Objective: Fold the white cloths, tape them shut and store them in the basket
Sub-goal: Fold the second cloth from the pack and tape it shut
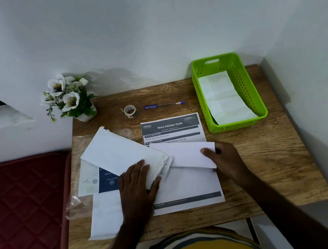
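White cloth (187, 153) — between both hands (139, 178)

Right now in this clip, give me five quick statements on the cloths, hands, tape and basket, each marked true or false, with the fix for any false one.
1. The green basket already holds a folded white cloth. True.
2. The tape roll is in the left hand. False: it stands on the table near the pen; the left hand presses flat on a folded cloth.
3. The right hand grips the end of another white cloth. True.
4. The basket sits at the table's near left corner. False: far right corner.
5. A printed instruction sheet lies under the cloths. True.
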The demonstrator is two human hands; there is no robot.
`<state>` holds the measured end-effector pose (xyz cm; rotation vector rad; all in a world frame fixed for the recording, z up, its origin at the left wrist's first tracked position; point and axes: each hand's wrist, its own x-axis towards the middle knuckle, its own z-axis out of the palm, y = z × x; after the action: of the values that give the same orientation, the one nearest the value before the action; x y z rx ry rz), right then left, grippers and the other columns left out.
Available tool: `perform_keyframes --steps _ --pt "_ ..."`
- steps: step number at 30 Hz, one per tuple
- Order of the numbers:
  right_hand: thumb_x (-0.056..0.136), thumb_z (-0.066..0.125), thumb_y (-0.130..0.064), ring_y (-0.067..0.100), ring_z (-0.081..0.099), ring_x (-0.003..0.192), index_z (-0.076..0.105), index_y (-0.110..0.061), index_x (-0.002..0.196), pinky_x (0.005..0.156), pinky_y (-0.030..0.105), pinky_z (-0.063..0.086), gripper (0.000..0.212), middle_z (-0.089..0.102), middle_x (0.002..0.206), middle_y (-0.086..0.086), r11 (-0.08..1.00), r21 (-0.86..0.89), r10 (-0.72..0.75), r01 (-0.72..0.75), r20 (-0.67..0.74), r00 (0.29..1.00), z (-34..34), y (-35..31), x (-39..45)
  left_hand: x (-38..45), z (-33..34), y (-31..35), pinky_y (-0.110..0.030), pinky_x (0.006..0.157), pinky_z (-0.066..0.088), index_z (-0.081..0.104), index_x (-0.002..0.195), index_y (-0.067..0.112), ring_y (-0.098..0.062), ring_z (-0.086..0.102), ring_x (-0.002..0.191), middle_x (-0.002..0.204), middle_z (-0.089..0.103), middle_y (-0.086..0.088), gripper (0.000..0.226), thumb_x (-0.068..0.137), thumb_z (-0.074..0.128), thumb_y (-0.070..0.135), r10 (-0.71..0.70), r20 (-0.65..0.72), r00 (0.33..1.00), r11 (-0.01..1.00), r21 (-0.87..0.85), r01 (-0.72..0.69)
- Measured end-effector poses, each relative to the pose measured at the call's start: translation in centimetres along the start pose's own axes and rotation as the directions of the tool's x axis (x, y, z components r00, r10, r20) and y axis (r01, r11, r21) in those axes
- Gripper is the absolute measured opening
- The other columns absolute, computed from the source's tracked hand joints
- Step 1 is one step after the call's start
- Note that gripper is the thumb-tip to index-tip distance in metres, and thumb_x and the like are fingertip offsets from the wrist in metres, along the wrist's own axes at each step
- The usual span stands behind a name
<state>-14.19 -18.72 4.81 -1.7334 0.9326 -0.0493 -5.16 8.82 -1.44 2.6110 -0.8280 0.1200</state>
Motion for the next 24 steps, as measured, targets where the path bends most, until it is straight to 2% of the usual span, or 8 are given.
perform_keyframes --steps 4,7,10,16,20,24 --pt "0.102 0.062 -0.020 0.015 0.064 0.049 0.072 -0.009 0.105 0.037 0.027 0.046 0.015 0.070 0.071 0.007 0.984 0.118 -0.115 0.130 -0.125 0.985 -1.4 -1.0 -1.7 0.2 -0.1 0.3 -0.047 0.103 0.046 0.071 0.114 0.011 -0.031 0.060 0.120 0.130 0.066 -0.008 0.035 0.093 0.073 0.039 0.070 -0.090 0.994 0.997 0.019 -0.068" --pt "0.102 0.063 -0.023 0.020 0.062 0.050 0.071 -0.010 0.105 0.039 0.026 0.043 0.016 0.069 0.071 0.013 0.961 0.241 -0.089 0.136 -0.198 0.976 -2.7 -1.7 -2.8 0.2 -0.2 0.5 -0.047 0.096 0.047 0.073 0.108 0.013 -0.031 0.062 0.111 0.121 0.069 -0.009 0.027 0.094 0.072 0.036 0.099 -0.118 0.988 0.994 0.054 -0.093" --pt "0.101 0.064 -0.026 0.017 0.060 0.051 0.071 -0.016 0.107 0.041 0.024 0.042 0.014 0.072 0.074 0.005 0.943 0.318 -0.040 0.096 -0.177 0.983 -3.9 -2.0 -3.4 0.1 -0.1 0.7 -0.045 0.083 0.046 0.076 0.100 0.012 -0.031 0.062 0.093 0.104 0.069 -0.009 0.021 0.095 0.071 0.032 0.123 -0.179 0.976 0.990 0.096 -0.107" --pt "0.101 0.063 -0.018 0.013 0.054 0.044 0.074 -0.013 0.102 0.037 0.022 0.038 0.012 0.066 0.061 0.000 0.974 0.215 -0.056 0.072 -0.080 0.995 -4.5 -1.2 -3.8 0.3 0.2 0.8 -0.043 0.074 0.047 0.076 0.096 0.011 -0.031 0.063 0.083 0.098 0.070 -0.008 0.016 0.093 0.073 0.027 0.123 -0.184 0.975 0.991 0.079 -0.110" --pt "0.100 0.064 -0.017 0.015 0.056 0.045 0.075 -0.017 0.099 0.037 0.023 0.040 0.012 0.069 0.063 0.005 0.989 0.138 -0.052 0.057 -0.039 0.998 -4.1 -0.7 -4.1 0.3 0.2 0.9 -0.044 0.071 0.046 0.073 0.089 0.012 -0.032 0.062 0.078 0.093 0.069 -0.009 0.012 0.093 0.073 0.023 0.139 -0.192 0.972 0.987 0.110 -0.119" --pt "0.100 0.064 -0.013 0.012 0.054 0.043 0.075 -0.010 0.094 0.038 0.022 0.041 0.013 0.066 0.061 0.004 0.992 0.112 -0.050 0.053 -0.030 0.998 -3.7 -0.3 -4.2 0.5 0.0 1.2 -0.043 0.069 0.045 0.072 0.086 0.011 -0.032 0.062 0.075 0.090 0.068 -0.009 0.012 0.093 0.072 0.020 0.139 -0.203 0.969 0.987 0.105 -0.120"
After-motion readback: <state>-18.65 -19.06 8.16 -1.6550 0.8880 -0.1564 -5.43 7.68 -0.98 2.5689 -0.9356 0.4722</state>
